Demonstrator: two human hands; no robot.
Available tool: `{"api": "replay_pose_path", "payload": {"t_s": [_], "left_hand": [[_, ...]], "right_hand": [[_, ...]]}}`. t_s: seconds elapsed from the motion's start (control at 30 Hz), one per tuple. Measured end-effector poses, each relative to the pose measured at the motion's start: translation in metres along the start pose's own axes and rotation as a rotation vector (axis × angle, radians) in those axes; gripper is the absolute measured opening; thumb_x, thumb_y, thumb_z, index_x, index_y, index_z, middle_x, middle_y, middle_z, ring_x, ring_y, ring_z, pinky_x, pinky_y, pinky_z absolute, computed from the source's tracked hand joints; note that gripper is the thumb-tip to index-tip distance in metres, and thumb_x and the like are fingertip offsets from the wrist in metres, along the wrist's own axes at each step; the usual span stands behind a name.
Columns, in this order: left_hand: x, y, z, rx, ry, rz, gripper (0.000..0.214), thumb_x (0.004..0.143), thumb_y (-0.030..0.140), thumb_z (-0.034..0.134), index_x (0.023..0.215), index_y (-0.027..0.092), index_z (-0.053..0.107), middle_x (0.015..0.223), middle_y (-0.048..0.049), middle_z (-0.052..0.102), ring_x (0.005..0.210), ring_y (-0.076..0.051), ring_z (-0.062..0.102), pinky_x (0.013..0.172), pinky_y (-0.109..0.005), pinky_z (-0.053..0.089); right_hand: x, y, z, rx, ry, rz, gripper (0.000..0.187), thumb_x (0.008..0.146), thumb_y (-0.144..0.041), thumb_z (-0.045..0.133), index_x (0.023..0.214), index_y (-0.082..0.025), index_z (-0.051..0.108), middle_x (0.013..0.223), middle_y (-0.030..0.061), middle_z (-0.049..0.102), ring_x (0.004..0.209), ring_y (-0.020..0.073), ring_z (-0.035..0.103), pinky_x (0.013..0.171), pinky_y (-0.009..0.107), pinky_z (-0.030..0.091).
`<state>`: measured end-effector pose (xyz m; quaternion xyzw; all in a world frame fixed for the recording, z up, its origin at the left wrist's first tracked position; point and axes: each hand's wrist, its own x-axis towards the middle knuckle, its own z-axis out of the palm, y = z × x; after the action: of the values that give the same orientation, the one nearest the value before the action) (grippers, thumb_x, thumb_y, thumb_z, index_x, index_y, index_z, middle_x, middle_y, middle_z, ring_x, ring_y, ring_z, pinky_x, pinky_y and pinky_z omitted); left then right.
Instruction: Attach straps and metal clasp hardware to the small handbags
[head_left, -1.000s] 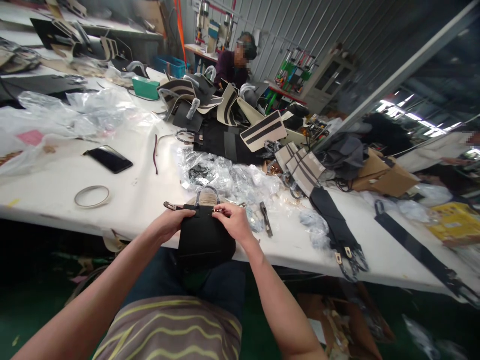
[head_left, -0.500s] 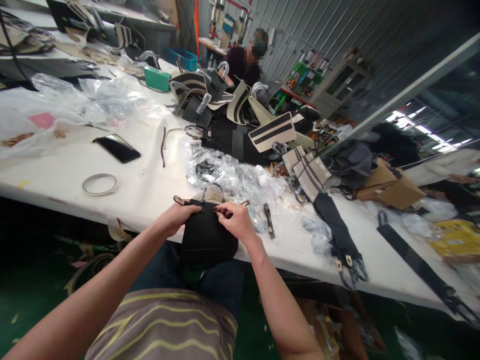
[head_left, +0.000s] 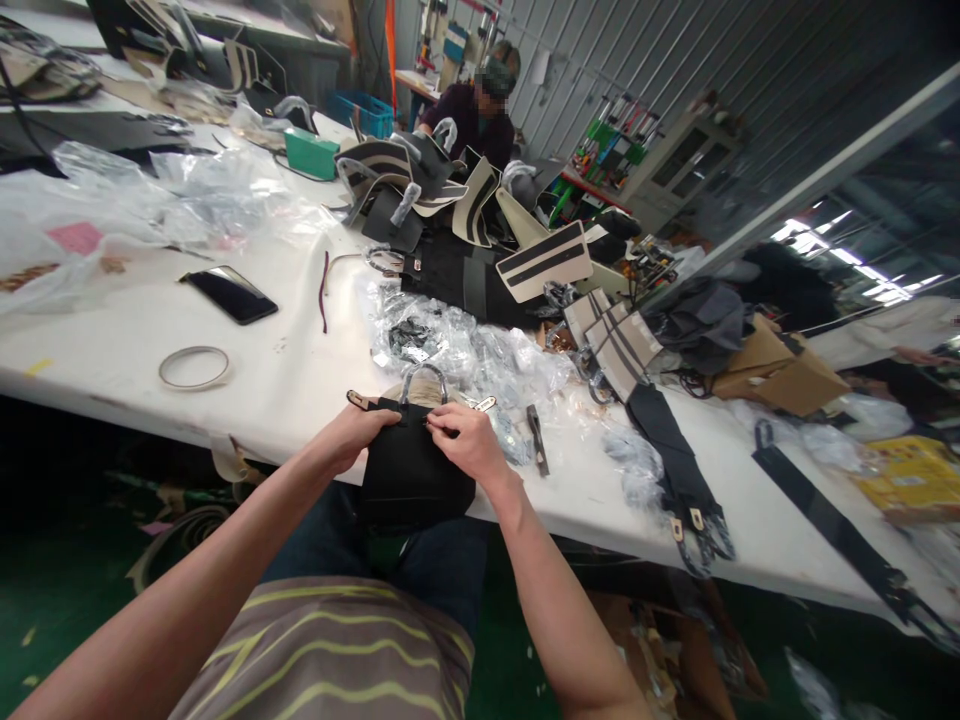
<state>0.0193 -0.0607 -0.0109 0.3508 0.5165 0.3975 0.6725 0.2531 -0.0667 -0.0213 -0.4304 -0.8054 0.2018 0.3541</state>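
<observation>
A small black handbag (head_left: 415, 478) leans at the table's front edge, against my lap. Its arched handle (head_left: 407, 382) is wrapped in clear plastic, and gold-coloured fittings stick out at both upper corners. My left hand (head_left: 366, 430) is closed on the bag's upper left edge, thumb on the front panel. At the right base of the handle, my right hand (head_left: 466, 440) is in a pinch, fingertips touching the bag. What sits between those fingertips is too small to make out.
Crumpled clear plastic (head_left: 480, 350) lies just beyond the bag. Striped and black bag panels (head_left: 544, 262) are heaped behind it. A phone (head_left: 231, 294) and a ring-shaped strip (head_left: 193, 367) lie at left, black straps (head_left: 667, 450) at right. A person (head_left: 472, 115) sits across the table.
My right hand has shifted slightly left and its fingers have closed in nearer the bag; a small metallic piece at the fingertips is now mostly hidden. My left hand stays put.
</observation>
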Motion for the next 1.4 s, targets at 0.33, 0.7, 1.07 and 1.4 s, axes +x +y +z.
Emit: {"api": "replay_pose_path", "payload": {"t_s": [0.33,0.7,1.07,1.4], "left_hand": [[-0.001,0.002,0.002,0.022,-0.034,0.033,0.021,0.062,0.034,0.086,0.074,0.02,0.076,0.08,-0.0085,0.079,0.074,-0.026,0.069,0.063,-0.031,0.051],[-0.003,-0.003,-0.002,-0.023,-0.071,0.043,0.034,0.06,0.038,0.095,0.083,0.017,0.083,0.087,-0.0094,0.083,0.08,-0.028,0.074,0.07,-0.033,0.059],[-0.006,-0.002,0.004,-0.034,-0.038,0.058,0.025,0.062,0.034,0.091,0.079,0.018,0.08,0.084,-0.0077,0.08,0.075,-0.026,0.071,0.066,-0.032,0.056],[-0.008,-0.001,0.006,0.014,-0.055,0.098,0.028,0.064,0.039,0.09,0.079,0.018,0.079,0.08,-0.0052,0.078,0.073,-0.023,0.068,0.065,-0.029,0.054]], "right_hand": [[0.005,0.001,0.002,-0.067,-0.058,-0.115,0.025,0.104,-0.016,0.065,0.091,-0.024,0.085,0.107,0.0077,0.085,0.096,0.0223,0.081,0.088,0.035,0.065],[0.006,0.009,-0.004,0.007,-0.129,-0.092,0.024,0.102,-0.022,0.067,0.088,-0.027,0.085,0.11,0.0057,0.086,0.101,0.0227,0.083,0.093,0.037,0.069],[0.011,0.006,-0.005,-0.024,-0.159,-0.079,0.022,0.1,-0.02,0.069,0.087,-0.028,0.085,0.107,0.0039,0.087,0.096,0.0223,0.083,0.089,0.036,0.067],[0.005,-0.005,0.003,-0.092,-0.062,-0.031,0.022,0.098,-0.015,0.071,0.082,-0.026,0.082,0.103,0.0048,0.085,0.092,0.0215,0.081,0.086,0.034,0.064]]}}
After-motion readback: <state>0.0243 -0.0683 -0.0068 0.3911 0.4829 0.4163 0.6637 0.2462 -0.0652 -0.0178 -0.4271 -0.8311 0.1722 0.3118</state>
